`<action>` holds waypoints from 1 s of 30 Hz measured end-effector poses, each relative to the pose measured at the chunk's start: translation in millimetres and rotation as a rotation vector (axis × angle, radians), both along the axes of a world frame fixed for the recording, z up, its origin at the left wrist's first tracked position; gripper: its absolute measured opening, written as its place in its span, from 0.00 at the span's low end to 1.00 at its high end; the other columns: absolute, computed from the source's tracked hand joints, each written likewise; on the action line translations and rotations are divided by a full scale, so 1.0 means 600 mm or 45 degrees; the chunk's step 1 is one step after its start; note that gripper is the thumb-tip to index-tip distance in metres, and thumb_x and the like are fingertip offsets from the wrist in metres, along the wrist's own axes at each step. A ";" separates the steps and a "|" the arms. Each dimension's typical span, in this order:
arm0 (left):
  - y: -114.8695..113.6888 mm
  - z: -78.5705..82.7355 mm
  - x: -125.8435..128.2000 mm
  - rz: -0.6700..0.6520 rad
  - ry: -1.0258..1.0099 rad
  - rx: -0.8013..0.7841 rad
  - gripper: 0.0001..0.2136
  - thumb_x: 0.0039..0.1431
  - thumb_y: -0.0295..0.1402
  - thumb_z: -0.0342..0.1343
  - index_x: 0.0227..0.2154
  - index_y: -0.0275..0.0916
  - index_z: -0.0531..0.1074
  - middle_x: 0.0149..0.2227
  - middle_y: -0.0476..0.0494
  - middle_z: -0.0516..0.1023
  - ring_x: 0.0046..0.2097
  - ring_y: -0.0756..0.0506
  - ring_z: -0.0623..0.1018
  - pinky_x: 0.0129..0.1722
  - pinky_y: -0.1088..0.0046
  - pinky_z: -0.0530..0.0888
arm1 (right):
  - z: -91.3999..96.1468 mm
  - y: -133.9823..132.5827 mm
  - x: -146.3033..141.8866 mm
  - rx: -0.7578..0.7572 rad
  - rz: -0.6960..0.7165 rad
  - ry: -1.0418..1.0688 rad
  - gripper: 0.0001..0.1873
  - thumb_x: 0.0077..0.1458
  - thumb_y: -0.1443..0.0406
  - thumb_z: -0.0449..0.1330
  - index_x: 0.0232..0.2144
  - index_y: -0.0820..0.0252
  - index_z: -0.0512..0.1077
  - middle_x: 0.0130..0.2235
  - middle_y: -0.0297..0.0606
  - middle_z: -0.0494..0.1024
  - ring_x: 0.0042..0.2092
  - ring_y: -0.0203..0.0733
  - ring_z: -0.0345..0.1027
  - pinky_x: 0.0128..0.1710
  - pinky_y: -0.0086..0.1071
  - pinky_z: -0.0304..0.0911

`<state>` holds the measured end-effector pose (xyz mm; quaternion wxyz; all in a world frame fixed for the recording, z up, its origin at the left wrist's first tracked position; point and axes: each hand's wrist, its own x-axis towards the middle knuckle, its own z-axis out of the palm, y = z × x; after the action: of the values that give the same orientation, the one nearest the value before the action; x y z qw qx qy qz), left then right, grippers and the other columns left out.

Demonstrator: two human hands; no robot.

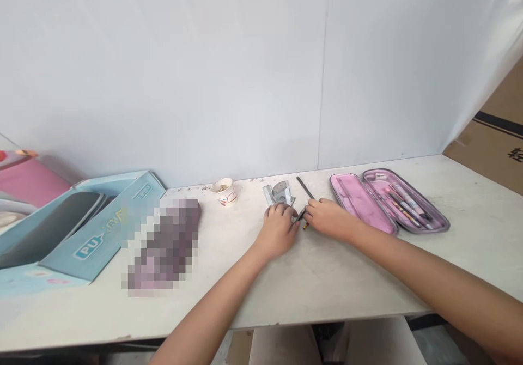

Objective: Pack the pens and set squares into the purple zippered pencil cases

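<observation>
hands: left hand and right hand are resting fingertips together on a short dark pen | where: mid-table, by the rulers | grip: cannot tell | risk: loose pinch, pen rolling away

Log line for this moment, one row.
left hand: at clear ruler set | right hand: at short dark pencil, grip unclear | pink pencil case: open, right of hands | paper cup: left of ruler set

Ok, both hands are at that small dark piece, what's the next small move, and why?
Probably lift the small dark piece with the right hand toward the pink case: its fingertips touch it, and the case lies open just to its right.
</observation>
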<state>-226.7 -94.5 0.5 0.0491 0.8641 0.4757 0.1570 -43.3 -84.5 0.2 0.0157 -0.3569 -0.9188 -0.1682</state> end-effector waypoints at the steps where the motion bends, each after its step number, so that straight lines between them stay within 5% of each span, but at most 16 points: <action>1: -0.009 -0.005 0.001 -0.015 0.024 0.034 0.11 0.59 0.36 0.45 0.41 0.39 0.66 0.48 0.40 0.68 0.54 0.41 0.63 0.55 0.56 0.58 | -0.001 -0.004 -0.004 0.016 0.026 -0.014 0.10 0.56 0.72 0.49 0.34 0.64 0.70 0.34 0.44 0.71 0.42 0.45 0.61 0.35 0.34 0.55; 6: -0.036 -0.005 0.027 -0.046 0.133 0.263 0.10 0.62 0.34 0.41 0.38 0.37 0.66 0.45 0.39 0.69 0.56 0.40 0.61 0.59 0.49 0.45 | 0.017 -0.026 0.011 0.119 0.032 0.133 0.09 0.56 0.71 0.48 0.32 0.63 0.68 0.33 0.42 0.71 0.39 0.43 0.61 0.36 0.35 0.53; 9: -0.037 0.006 0.055 -0.021 0.048 0.297 0.12 0.63 0.32 0.37 0.38 0.37 0.65 0.44 0.39 0.70 0.54 0.42 0.63 0.59 0.51 0.47 | 0.031 -0.041 0.038 0.161 -0.048 0.292 0.11 0.58 0.69 0.46 0.33 0.62 0.69 0.31 0.41 0.72 0.38 0.43 0.62 0.36 0.34 0.53; 14: -0.019 0.017 0.127 0.002 -0.419 -0.072 0.17 0.64 0.36 0.32 0.30 0.37 0.64 0.35 0.42 0.72 0.42 0.46 0.71 0.48 0.63 0.65 | 0.019 -0.057 0.084 0.078 -0.451 1.138 0.16 0.59 0.57 0.48 0.43 0.62 0.63 0.35 0.42 0.74 0.38 0.42 0.66 0.36 0.33 0.57; 17: -0.009 0.015 0.193 -0.134 -0.685 -0.305 0.18 0.64 0.37 0.31 0.30 0.37 0.64 0.32 0.44 0.72 0.37 0.48 0.71 0.41 0.70 0.68 | 0.003 -0.061 0.113 -0.110 -0.566 1.556 0.16 0.58 0.53 0.47 0.39 0.60 0.62 0.34 0.38 0.74 0.34 0.39 0.67 0.33 0.31 0.58; 20: -0.008 0.013 0.263 -0.200 -0.606 -0.296 0.16 0.63 0.35 0.33 0.32 0.36 0.66 0.34 0.42 0.72 0.39 0.46 0.71 0.43 0.68 0.67 | -0.008 -0.062 0.161 -0.070 -0.655 1.525 0.15 0.59 0.56 0.45 0.29 0.58 0.63 0.29 0.36 0.71 0.32 0.39 0.64 0.32 0.31 0.56; 24: -0.014 0.003 0.333 -0.274 -0.185 -0.071 0.13 0.60 0.35 0.41 0.40 0.36 0.68 0.42 0.39 0.71 0.48 0.40 0.67 0.51 0.56 0.61 | -0.024 -0.060 0.244 0.297 -0.883 1.302 0.14 0.57 0.59 0.47 0.25 0.59 0.65 0.29 0.40 0.71 0.36 0.42 0.62 0.36 0.33 0.55; 27: -0.015 -0.011 0.360 -0.364 -0.019 -0.002 0.16 0.59 0.39 0.44 0.46 0.36 0.66 0.49 0.38 0.68 0.52 0.38 0.64 0.55 0.50 0.56 | -0.041 -0.057 0.286 0.474 -1.068 1.023 0.13 0.55 0.61 0.49 0.27 0.62 0.69 0.30 0.45 0.72 0.38 0.46 0.59 0.38 0.36 0.54; 30: -0.013 -0.022 0.371 -0.410 0.079 -0.019 0.18 0.59 0.41 0.44 0.47 0.37 0.66 0.52 0.37 0.65 0.54 0.38 0.62 0.56 0.48 0.53 | -0.052 -0.055 0.298 0.408 -1.140 0.821 0.14 0.55 0.60 0.50 0.29 0.64 0.71 0.32 0.47 0.72 0.39 0.48 0.58 0.36 0.37 0.52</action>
<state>-4.3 -102.4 -12.9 0.0653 0.9332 0.3335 0.1167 135.4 -117.6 -31.2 0.2762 -0.7375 -0.5900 -0.1781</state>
